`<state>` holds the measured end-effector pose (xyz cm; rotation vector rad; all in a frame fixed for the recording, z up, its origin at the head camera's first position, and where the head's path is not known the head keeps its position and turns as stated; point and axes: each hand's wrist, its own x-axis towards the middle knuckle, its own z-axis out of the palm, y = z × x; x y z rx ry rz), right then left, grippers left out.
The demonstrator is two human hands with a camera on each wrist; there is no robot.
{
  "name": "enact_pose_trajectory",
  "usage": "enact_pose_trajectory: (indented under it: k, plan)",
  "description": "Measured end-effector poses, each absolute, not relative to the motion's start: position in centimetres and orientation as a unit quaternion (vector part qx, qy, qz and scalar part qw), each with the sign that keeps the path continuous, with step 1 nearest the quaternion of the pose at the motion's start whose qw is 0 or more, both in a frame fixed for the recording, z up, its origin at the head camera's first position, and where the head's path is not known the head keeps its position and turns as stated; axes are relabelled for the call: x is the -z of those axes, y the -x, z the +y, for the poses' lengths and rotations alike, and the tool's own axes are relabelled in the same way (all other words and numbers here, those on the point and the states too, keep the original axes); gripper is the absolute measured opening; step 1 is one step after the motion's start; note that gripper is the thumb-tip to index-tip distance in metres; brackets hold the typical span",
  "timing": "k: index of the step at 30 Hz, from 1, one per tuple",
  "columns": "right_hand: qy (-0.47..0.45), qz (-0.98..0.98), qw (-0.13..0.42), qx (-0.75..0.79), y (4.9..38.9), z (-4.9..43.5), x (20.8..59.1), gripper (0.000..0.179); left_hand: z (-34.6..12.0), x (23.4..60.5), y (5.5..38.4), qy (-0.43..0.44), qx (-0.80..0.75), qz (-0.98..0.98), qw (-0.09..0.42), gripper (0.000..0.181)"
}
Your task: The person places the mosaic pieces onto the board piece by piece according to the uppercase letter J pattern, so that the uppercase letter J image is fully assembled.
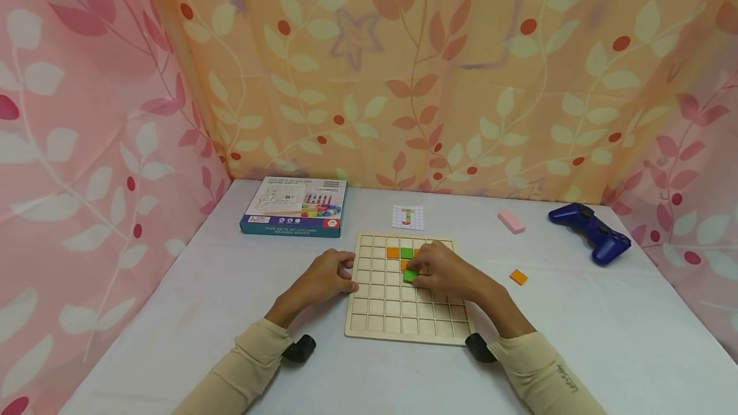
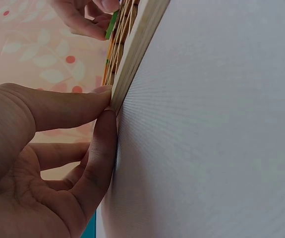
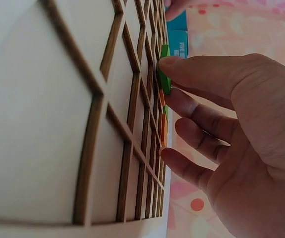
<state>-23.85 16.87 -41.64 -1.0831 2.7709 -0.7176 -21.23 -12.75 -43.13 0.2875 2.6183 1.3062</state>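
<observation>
A wooden grid board (image 1: 377,307) lies on the table. My left hand (image 1: 321,278) is at its left edge; in the left wrist view the thumb (image 2: 68,110) and a finger pinch the board's rim. Over the board's upper middle, my right hand (image 1: 448,269) holds a green square tile (image 3: 165,74) between thumb and fingers, tilted above the grid. Just behind it sit an orange tile (image 1: 393,252) and another green tile (image 1: 407,253) in the same row, with a further orange tile (image 1: 405,265) below the green one. My right fingers partly hide the tiles to the right.
A pattern card (image 1: 408,217) with a coloured figure lies behind the board. A flat box (image 1: 293,207) stands at the back left. To the right are a loose orange tile (image 1: 518,276), a pink block (image 1: 511,221) and a blue game controller (image 1: 590,234). Patterned curtains surround the table.
</observation>
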Motion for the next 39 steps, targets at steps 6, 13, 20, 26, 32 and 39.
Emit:
enact_pose_trajectory:
  k: [6, 13, 20, 26, 32, 39]
  plan:
    - [0.353, 0.903, 0.052, 0.239, 24.0, 16.5, 41.6, 0.020, -12.8, 43.0, 21.1, -0.098, -0.443, 0.886, 0.100, 0.068]
    - [0.343, 0.907, 0.057, 0.236, 23.8, 16.4, 41.5, 0.020, -12.7, 43.0, 21.2, -0.095, -0.443, 0.886, 0.104, 0.067]
    - [0.344, 0.903, 0.068, 0.248, 23.4, 16.7, 41.4, 0.021, -12.6, 43.1, 21.3, -0.098, -0.443, 0.885, 0.104, 0.067]
    - [0.327, 0.903, 0.070, 0.269, 22.8, 18.1, 41.1, 0.024, -12.6, 43.1, 21.2, -0.100, -0.438, 0.887, 0.104, 0.067]
    - [0.273, 0.917, 0.072, 0.283, 22.1, 20.5, 40.5, 0.028, -12.7, 43.0, 21.2, -0.100, -0.440, 0.886, 0.102, 0.068]
    - [0.230, 0.929, 0.062, 0.283, 21.2, 24.2, 39.8, 0.033, -12.7, 42.8, 20.9, -0.094, -0.442, 0.886, 0.105, 0.067]
